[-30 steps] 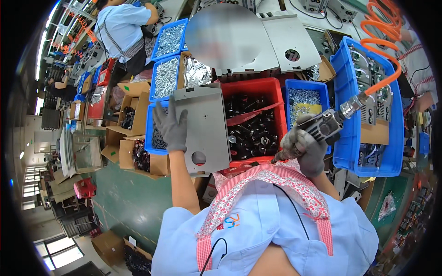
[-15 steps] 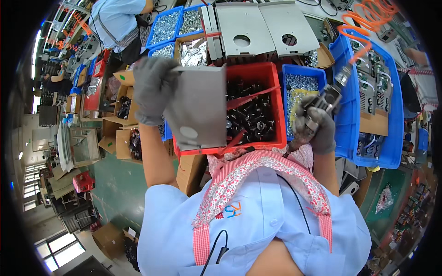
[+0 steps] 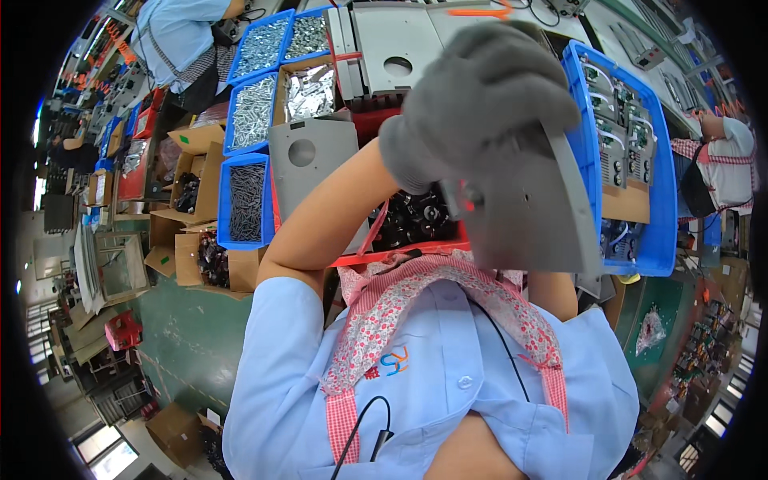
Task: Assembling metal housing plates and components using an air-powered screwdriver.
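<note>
The left hand (image 3: 472,104), in a grey knit glove, was closed around the top edge of a grey metal plate (image 3: 532,216), fingers curled over it, and held the plate up close to the camera. The plate hung in front of the red bin (image 3: 400,256), tilted, and covered that bin's right half. The right hand could not be seen; only a bare stretch of the right forearm (image 3: 552,292) showed below the plate's lower edge, so whether that hand was open or closed could not be told.

Inside the red bin lay dark round parts (image 3: 412,220). Just left of the red bin a second grey panel (image 3: 312,172) with a round hole stood upright. Further left of the red bin sat blue bins of screws (image 3: 246,200), with cardboard boxes (image 3: 200,256) beyond them. Right of the red bin, a long blue tray (image 3: 652,224) held assembled units. Behind the red bin, on the counter, lay more grey panels (image 3: 400,48). Another person in a light blue shirt (image 3: 180,32) stood far to the upper left of the red bin.
</note>
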A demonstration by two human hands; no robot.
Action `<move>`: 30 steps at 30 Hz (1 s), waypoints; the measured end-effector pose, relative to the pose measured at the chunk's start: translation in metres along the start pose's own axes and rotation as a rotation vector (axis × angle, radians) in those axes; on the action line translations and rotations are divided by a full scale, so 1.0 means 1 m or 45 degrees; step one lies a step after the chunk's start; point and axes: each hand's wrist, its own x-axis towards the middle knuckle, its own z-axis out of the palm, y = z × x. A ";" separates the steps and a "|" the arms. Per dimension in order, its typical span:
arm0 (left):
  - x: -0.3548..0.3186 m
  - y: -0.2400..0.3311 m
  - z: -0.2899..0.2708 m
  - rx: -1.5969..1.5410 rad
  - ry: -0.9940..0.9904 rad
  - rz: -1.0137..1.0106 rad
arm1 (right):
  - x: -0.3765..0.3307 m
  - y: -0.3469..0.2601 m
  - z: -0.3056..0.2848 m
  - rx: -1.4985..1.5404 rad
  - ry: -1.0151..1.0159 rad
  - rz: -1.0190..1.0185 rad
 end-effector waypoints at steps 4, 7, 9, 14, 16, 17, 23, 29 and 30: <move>-0.052 0.007 -0.002 -0.016 -0.020 -0.973 | -0.014 -0.018 -0.035 -0.082 0.133 -0.180; -0.151 0.008 0.013 -0.038 -0.918 -1.485 | -0.032 -0.027 -0.056 0.036 0.061 -0.230; -0.192 0.032 0.025 0.063 -1.484 -1.523 | -0.040 -0.024 -0.057 0.000 0.284 -0.360; -0.221 0.062 0.065 0.281 -1.671 -1.625 | -0.047 -0.020 -0.064 0.017 0.364 -0.286; -0.225 0.064 0.069 0.299 -1.548 -1.660 | -0.044 -0.016 -0.068 0.020 0.384 -0.255; -0.228 0.063 0.070 0.368 -1.463 -1.641 | -0.045 -0.016 -0.067 0.014 0.414 -0.270; -0.214 0.049 0.024 0.735 -1.541 -1.411 | -0.041 -0.012 -0.054 -0.017 0.492 -0.273; -0.226 0.047 0.006 0.702 -1.727 -1.439 | -0.033 -0.006 -0.060 -0.013 0.470 -0.188; -0.224 0.043 0.006 0.677 -1.730 -1.427 | -0.032 -0.006 -0.060 -0.023 0.475 -0.178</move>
